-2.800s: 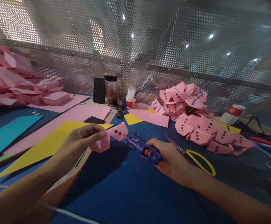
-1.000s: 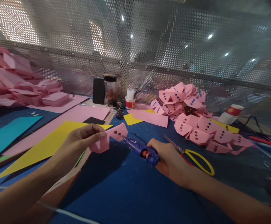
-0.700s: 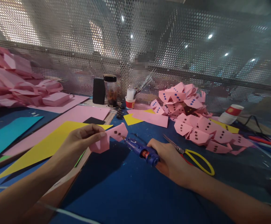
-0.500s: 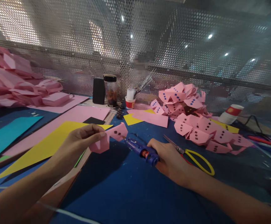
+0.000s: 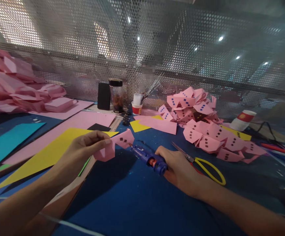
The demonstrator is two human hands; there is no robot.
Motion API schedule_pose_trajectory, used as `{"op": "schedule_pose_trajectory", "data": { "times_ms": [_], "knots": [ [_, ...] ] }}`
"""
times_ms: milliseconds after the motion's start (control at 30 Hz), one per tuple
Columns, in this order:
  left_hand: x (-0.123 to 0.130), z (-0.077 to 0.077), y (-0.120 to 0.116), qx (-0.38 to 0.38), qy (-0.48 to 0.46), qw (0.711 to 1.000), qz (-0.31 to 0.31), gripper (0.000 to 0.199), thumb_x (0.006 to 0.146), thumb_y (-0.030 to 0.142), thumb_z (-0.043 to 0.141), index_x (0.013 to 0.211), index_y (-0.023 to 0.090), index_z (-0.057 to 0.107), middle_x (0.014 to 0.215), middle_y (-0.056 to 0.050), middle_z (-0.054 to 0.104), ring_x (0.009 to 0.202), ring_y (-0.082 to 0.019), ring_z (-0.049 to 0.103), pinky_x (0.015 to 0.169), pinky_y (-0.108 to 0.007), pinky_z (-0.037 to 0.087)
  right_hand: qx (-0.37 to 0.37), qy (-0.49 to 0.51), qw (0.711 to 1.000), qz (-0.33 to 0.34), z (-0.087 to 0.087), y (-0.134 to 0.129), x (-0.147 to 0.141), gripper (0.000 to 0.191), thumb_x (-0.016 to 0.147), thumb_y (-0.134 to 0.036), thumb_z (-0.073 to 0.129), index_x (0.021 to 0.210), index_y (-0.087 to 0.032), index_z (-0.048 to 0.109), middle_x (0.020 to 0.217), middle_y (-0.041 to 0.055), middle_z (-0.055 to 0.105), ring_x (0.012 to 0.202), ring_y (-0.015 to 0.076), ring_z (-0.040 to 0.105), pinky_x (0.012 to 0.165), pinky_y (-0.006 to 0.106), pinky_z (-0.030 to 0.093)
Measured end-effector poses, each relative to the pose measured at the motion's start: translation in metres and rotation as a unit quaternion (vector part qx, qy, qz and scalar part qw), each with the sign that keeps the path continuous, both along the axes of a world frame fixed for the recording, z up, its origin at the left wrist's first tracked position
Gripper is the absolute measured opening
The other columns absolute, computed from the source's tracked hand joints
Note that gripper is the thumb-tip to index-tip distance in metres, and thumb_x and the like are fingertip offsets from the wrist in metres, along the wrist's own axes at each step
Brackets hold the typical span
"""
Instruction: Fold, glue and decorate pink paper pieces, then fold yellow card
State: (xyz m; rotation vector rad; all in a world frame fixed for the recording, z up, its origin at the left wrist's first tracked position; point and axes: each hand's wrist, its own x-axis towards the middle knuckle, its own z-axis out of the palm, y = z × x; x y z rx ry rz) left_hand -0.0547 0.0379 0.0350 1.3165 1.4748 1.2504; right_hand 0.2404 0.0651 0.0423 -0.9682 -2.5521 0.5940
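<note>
L hand [image 5: 89, 144] pinches a folded pink paper strip [image 5: 106, 152] btwn thumb & fingers, up above the blue table [image 5: 132, 203], approx. mid-view; 2 dark squares show on it. R hand [image 5: 178, 167] is wrapped round a blue glue gun [image 5: 148, 159], nozzle at strip's R end; can't tell if touching. Pale mark on gun's barrel, too small to read.

Red-&-white paper cup [image 5: 137, 108] at back has a yellowish emblem, text illegible; tilted cup stack [image 5: 243, 120], far R, has a similar one, also unreadable. Scissors [image 5: 194, 160] lie just beside R hand. Pink paper pile [image 5: 206, 139], back R, bears rows of blue & dark squares.
</note>
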Motion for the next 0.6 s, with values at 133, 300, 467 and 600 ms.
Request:
{"op": "schedule_pose_trajectory", "data": {
  "times_ms": [133, 300, 467, 600],
  "knots": [
    [-0.0026, -0.0022, 0.0013, 0.002, 0.006, 1.0, -0.009, 0.023, 0.081, 0.04, 0.071, 0.076, 0.019, 0.065, 0.07, 0.001, 0.068, 0.06, -0.01, 0.055, 0.057, -0.02, 0.039, 0.003, 0.015, 1.0, 0.001, 0.0002, 0.0, 0.0004, 0.015, 0.081, -0.012, 0.055, 0.088, -0.022, 0.045, 0.075, -0.003, 0.057, 0.058, 0.0128, 0.047, 0.054, 0.026, 0.028],
    [-0.0053, -0.0053, 0.001, -0.005, 0.002, 1.0, -0.009, 0.023, 0.081, 0.04, 0.072, 0.078, 0.019, 0.065, 0.071, 0.001, 0.068, 0.061, -0.01, 0.056, 0.058, -0.02, 0.04, -0.002, 0.081, 0.997, 0.01, -0.0049, 0.0019, 0.0024, 0.012, 0.087, -0.016, 0.055, 0.092, -0.022, 0.047, 0.084, -0.0013, 0.06, 0.072, 0.0138, 0.056, 0.063, 0.026, 0.038],
    [-0.0052, -0.0055, 0.0006, 0.001, 0.003, 1.0, -0.007, 0.024, 0.081, 0.041, 0.071, 0.078, 0.018, 0.065, 0.071, 0.0, 0.069, 0.061, -0.011, 0.056, 0.057, -0.02, 0.04, -0.03, 0.13, 0.991, -0.018, -0.0067, 0.0008, -0.0015, 0.013, 0.093, -0.029, 0.057, 0.087, -0.021, 0.05, 0.082, -0.0016, 0.058, 0.071, 0.0117, 0.055, 0.065, 0.024, 0.042],
    [-0.0069, -0.0068, 0.002, -0.007, 0.0, 1.0, -0.008, 0.024, 0.081, 0.042, 0.071, 0.081, 0.019, 0.066, 0.073, -0.001, 0.069, 0.062, -0.012, 0.058, 0.055, -0.019, 0.042, -0.137, 0.166, 0.973, -0.078, -0.0037, -0.0007, -0.0057, 0.028, 0.093, -0.047, 0.059, 0.087, -0.02, 0.054, 0.07, -0.0038, 0.055, 0.057, 0.0089, 0.05, 0.054, 0.021, 0.041]
  ]
}}
